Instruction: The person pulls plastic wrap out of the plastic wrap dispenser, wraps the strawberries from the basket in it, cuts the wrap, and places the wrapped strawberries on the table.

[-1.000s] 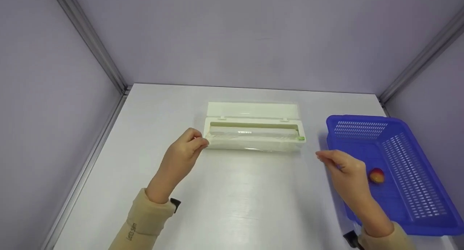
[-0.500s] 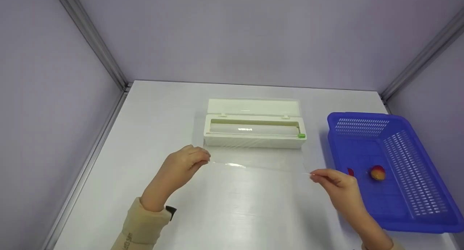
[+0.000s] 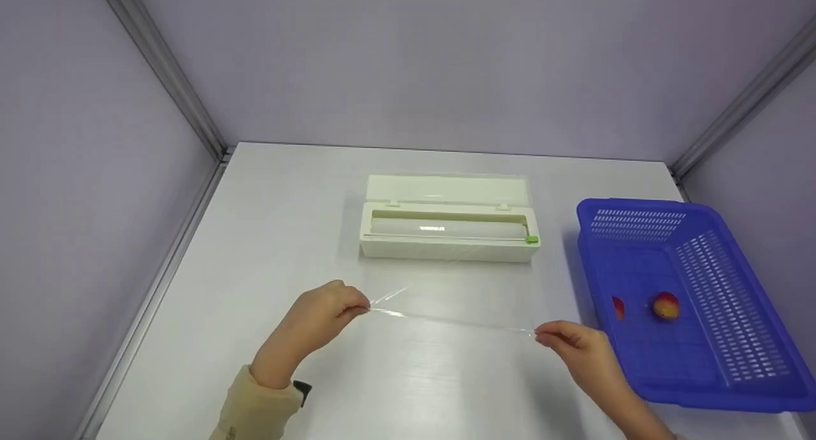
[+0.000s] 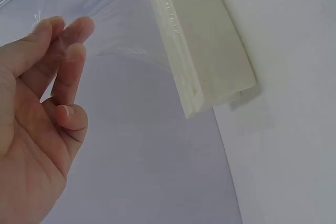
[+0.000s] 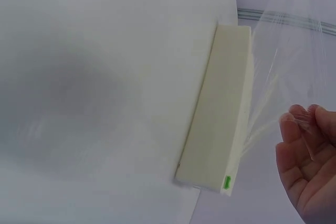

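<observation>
A sheet of clear plastic wrap (image 3: pixel 446 321) stretches toward me from the white wrap dispenser (image 3: pixel 446 250), whose lid (image 3: pixel 446 189) stands raised at the back. Inside the dispenser lies the roll (image 3: pixel 472 228), and a green slide cutter (image 3: pixel 531 240) sits at its right end. My left hand (image 3: pixel 325 312) pinches the left corner of the film between thumb and fingertips. On the other side my right hand (image 3: pixel 580 351) pinches the right corner, somewhat nearer to me. Both wrist views show the film (image 5: pixel 294 61) running from the fingers to the dispenser (image 4: pixel 205 40).
A blue plastic basket (image 3: pixel 695 395) with slotted walls stands at the right, close beside my right forearm. In it lies a red and yellow fruit (image 3: pixel 666 306), with a red piece (image 3: pixel 618 307) partly hidden by the basket's rim. Grey walls enclose the white table (image 3: pixel 280 204).
Both hands have drawn back from the dispenser toward me, pulling the film out into a longer sheet. The dispenser and basket stay where they were.
</observation>
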{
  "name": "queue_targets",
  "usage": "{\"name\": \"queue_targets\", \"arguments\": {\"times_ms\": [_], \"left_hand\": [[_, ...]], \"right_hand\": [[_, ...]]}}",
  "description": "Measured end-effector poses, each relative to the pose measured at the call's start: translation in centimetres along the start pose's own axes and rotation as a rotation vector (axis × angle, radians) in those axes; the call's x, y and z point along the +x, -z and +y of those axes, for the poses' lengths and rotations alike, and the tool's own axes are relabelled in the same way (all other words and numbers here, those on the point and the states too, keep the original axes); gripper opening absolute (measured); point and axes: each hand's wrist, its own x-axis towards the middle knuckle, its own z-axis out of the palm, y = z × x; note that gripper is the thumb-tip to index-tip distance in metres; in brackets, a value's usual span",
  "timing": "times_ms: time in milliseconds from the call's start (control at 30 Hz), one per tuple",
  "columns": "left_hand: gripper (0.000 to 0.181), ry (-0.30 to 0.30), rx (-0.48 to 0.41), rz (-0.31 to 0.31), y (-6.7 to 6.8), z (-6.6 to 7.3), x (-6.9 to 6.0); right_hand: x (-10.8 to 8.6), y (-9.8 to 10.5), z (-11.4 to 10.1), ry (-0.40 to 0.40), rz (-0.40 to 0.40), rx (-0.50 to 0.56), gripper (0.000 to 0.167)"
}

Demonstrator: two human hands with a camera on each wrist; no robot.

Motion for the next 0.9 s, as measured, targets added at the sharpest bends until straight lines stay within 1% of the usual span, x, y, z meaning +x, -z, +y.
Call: {"name": "queue_targets", "arguments": {"times_ms": [100, 167, 267, 367, 433, 500, 600, 700, 800, 900], "left_hand": [[0.006, 0.031, -0.011, -0.057, -0.7, 0.0, -0.2], [0.008, 0.047, -0.012, -0.093, -1.3, -0.1, -0.4], [0.009, 0.056, -0.011, -0.136, -2.2, -0.3, -0.8], [0.010, 0.049, -0.023, -0.166, -3.3, -0.6, -1.1], [0.010, 0.038, -0.018, -0.175, -4.1, -0.8, -1.4], [0.011, 0.019, -0.006, -0.178, -4.9, -0.9, -1.8], [0.011, 0.000, 0.029, -0.175, -6.1, -1.2, -2.3], [0.012, -0.001, 0.050, -0.166, -7.1, -1.5, -2.6], [0.013, 0.015, 0.048, -0.154, -7.8, -1.8, -2.8], [0.013, 0.026, 0.044, -0.145, -8.3, -2.0, -2.9]], "right_hand": [[-0.3, -0.2, 0.6, 0.035, 0.005, -0.078, 0.009], [-0.5, -0.3, 1.1, 0.082, 0.018, -0.129, 0.009], [-0.7, -0.6, 1.9, 0.196, 0.054, -0.220, 0.014], [-0.7, -0.9, 2.9, 0.341, 0.087, -0.317, 0.020], [-0.7, -1.1, 3.5, 0.420, 0.079, -0.365, 0.024], [-0.7, -1.4, 4.2, 0.471, 0.057, -0.407, 0.025], [-0.7, -1.8, 5.0, 0.474, 0.008, -0.457, 0.023], [-0.6, -2.2, 5.5, 0.439, -0.036, -0.510, 0.018], [-0.5, -2.5, 5.8, 0.417, -0.084, -0.556, 0.013], [-0.3, -2.9, 6.0, 0.399, -0.115, -0.583, 0.012]]}}
